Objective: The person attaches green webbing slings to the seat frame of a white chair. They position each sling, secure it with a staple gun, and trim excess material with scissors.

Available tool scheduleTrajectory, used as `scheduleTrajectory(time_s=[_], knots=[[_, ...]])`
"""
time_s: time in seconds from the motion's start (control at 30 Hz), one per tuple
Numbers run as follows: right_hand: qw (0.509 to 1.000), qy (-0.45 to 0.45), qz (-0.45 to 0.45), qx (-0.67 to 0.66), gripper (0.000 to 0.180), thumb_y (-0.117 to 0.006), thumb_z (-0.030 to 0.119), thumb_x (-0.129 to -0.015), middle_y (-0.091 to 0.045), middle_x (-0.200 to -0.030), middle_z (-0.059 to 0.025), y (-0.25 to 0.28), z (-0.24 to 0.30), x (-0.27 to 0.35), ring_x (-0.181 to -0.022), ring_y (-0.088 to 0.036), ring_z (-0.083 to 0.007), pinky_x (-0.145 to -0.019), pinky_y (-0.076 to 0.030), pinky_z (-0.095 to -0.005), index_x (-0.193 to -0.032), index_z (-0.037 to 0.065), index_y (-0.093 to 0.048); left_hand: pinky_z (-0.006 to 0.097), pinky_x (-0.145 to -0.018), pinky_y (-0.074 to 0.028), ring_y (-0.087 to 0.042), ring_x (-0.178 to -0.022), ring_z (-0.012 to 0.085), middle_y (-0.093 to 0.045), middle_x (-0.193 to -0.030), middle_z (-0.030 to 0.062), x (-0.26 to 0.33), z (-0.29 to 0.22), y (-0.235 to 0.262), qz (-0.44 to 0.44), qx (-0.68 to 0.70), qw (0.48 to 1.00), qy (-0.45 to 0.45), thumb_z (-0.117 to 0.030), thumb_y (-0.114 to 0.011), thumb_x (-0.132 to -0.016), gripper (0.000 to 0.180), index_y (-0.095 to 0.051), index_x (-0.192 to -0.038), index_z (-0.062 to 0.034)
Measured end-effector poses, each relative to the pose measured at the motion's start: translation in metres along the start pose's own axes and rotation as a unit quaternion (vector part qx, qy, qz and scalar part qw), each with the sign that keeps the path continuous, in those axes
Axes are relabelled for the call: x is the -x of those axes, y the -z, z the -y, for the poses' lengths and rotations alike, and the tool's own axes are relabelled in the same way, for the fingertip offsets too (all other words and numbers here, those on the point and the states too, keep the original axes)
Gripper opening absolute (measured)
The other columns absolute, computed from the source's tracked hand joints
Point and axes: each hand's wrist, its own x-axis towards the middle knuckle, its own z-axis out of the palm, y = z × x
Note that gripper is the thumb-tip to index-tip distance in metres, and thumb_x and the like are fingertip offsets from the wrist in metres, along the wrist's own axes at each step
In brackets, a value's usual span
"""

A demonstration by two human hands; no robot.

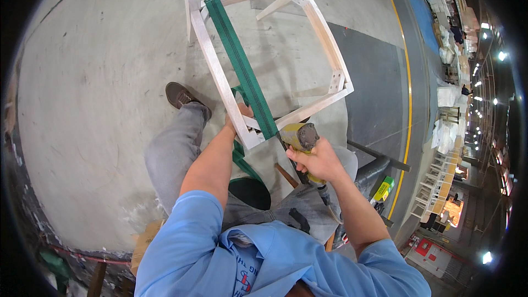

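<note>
A pale wooden chair frame (213, 58) with open seat stands tilted before me. One green webbing strap (242, 66) with dark stripes runs across the seat opening from the far rail to the near one. My right hand (320, 160) is closed round the grip of a yellow staple gun (300, 136), whose nose meets the near rail beside the strap's end. A hose leads off from the tool's handle. Reaching under the left rail near the corner, my left hand (242, 113) is wrapped on the frame, its fingers partly hidden. Loose green webbing hangs below the frame beside it.
My shoe (180, 94) rests on the concrete floor left of the frame. A green and yellow box (383, 189) lies at my right, by a dark support. Beyond a yellow floor line (407, 126) stand rows of white chair frames (426, 195). A cardboard box (144, 245) sits behind my left arm.
</note>
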Motion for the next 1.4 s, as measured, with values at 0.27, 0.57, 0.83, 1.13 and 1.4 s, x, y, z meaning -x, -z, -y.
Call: scheduleTrajectory(time_s=[0.27,0.57,0.83,1.13,1.4], knots=[[0.998,0.022,-0.027,0.050,0.037,-0.079,0.017,-0.089,-0.069,-0.094,-0.0065,-0.004,-0.001,-0.005,-0.064,-0.063,-0.0117,-0.058,-0.053,-0.0305,-0.118,-0.001,-0.064,0.048,-0.081,-0.059,-0.074,-0.088,0.0410,-0.073,-0.087,0.0260,-0.001,-0.005,-0.009,0.013,0.002,1.000,0.008,-0.043,-0.043,-0.108,0.060,-0.073,-0.084,0.0029],[0.998,0.014,-0.008,0.063,0.039,-0.079,0.022,-0.090,-0.071,-0.092,-0.0070,-0.008,0.005,-0.001,-0.067,-0.063,-0.0115,-0.060,-0.054,-0.0307,-0.118,-0.002,-0.064,0.047,-0.087,-0.057,-0.073,-0.098,0.0411,-0.074,-0.094,0.0263,-0.006,-0.002,-0.002,0.024,0.010,0.999,0.026,-0.044,-0.045,-0.106,0.058,-0.075,-0.088,0.0021],[1.000,-0.015,-0.003,0.026,0.036,-0.080,0.022,-0.090,-0.069,-0.086,-0.0048,-0.013,0.003,0.003,-0.061,-0.061,-0.0109,-0.057,-0.053,-0.0293,-0.110,-0.002,-0.063,0.044,-0.084,-0.058,-0.074,-0.094,0.0361,-0.074,-0.094,0.0235,0.002,-0.017,0.010,0.096,-0.140,0.982,-0.079,-0.039,-0.046,-0.107,0.049,-0.075,-0.098,-0.0004],[1.000,0.003,-0.016,-0.005,0.034,-0.080,0.024,-0.091,-0.068,-0.082,-0.0027,0.011,0.000,0.035,-0.059,-0.060,-0.0091,-0.056,-0.051,-0.0263,-0.110,0.000,-0.065,0.043,-0.084,-0.058,-0.074,-0.096,0.0367,-0.075,-0.102,0.0211,0.013,-0.015,0.003,0.067,0.128,0.989,0.034,-0.040,-0.046,-0.108,0.046,-0.073,-0.108,-0.0025],[0.981,0.123,-0.111,-0.103,0.026,-0.076,0.021,-0.096,-0.063,-0.078,-0.0012,0.073,-0.028,0.118,-0.058,-0.059,-0.0098,-0.050,-0.048,-0.0252,-0.108,0.001,-0.067,0.043,-0.082,-0.058,-0.074,-0.093,0.0328,-0.077,-0.106,0.0169,0.074,-0.013,0.061,-0.111,0.234,0.871,0.417,-0.031,-0.066,-0.096,0.030,-0.077,-0.106,-0.0045]])
